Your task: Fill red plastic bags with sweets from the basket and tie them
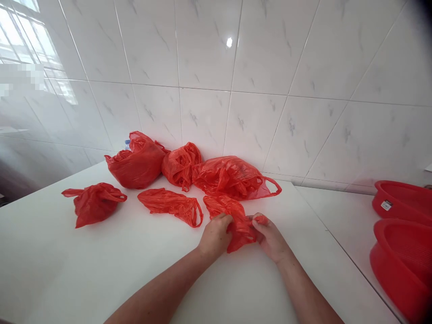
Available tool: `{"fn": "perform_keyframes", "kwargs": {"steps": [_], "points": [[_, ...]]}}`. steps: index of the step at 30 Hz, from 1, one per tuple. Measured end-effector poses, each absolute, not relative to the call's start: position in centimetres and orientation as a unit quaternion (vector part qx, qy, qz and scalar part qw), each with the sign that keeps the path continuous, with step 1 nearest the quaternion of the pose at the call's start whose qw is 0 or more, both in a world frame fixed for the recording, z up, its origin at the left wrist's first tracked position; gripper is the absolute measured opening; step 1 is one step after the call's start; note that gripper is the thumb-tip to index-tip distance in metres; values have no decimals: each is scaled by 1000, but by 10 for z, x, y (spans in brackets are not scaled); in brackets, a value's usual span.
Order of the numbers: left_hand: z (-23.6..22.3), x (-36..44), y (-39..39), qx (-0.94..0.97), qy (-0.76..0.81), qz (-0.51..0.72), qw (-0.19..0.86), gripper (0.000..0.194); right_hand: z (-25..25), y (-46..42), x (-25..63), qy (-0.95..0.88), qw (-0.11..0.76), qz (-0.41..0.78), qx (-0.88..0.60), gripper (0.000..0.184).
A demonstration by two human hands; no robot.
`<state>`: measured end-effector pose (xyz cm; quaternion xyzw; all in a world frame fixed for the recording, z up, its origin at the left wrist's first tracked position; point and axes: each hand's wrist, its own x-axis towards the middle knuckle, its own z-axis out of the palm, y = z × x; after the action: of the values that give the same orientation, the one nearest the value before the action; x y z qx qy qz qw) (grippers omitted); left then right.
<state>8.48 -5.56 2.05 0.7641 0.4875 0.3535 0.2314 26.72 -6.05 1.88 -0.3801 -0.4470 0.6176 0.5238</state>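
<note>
A thin red plastic bag (238,225) lies crumpled on the white table between my hands. My left hand (216,234) is closed on its near left side, the fingertips partly hidden in the folds. At its right edge, my right hand (268,236) pinches a handle of the same bag between thumb and fingers. Just to the left rests a flattened red bag (170,207) with a loop handle. Behind my hands sits a fuller red bag (232,177), its handle pointing right.
Against the tiled wall (205,112) stand a bulging red bag (138,164) and a rounder bundled one (181,164). A smaller knotted red bag (97,204) is at the left. Two red plastic baskets (388,256) stand at the right on an adjoining white surface (337,207).
</note>
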Motion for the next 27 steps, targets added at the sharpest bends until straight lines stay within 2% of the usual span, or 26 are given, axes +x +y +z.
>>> {"fn": "perform_keyframes", "kwargs": {"steps": [6,9,12,15,17,19,21,23,25,27], "points": [[9,58,-35,549,472,526,446,2,8,-40,304,-308,681,499,-438,32],[9,50,-28,434,403,586,553,14,5,-35,320,-305,690,461,-467,33],[11,47,-26,343,316,624,627,22,7,-36,324,-322,678,426,-505,32],[11,47,-27,337,301,630,632,22,12,-43,320,-323,672,361,-560,35],[12,48,-27,336,301,631,631,25,20,-51,313,-319,673,264,-613,44],[12,48,-28,341,310,628,627,30,29,-59,302,-362,652,108,-657,52],[12,50,-29,346,316,624,626,34,39,-68,288,-451,592,-71,-664,46],[13,51,-30,351,307,621,630,36,45,-76,272,-529,523,-201,-637,33],[13,52,-32,357,292,619,635,36,45,-83,256,-596,483,-255,-589,23],[14,53,-33,362,283,613,642,35,41,-88,241,-680,476,-213,-515,23]]}}
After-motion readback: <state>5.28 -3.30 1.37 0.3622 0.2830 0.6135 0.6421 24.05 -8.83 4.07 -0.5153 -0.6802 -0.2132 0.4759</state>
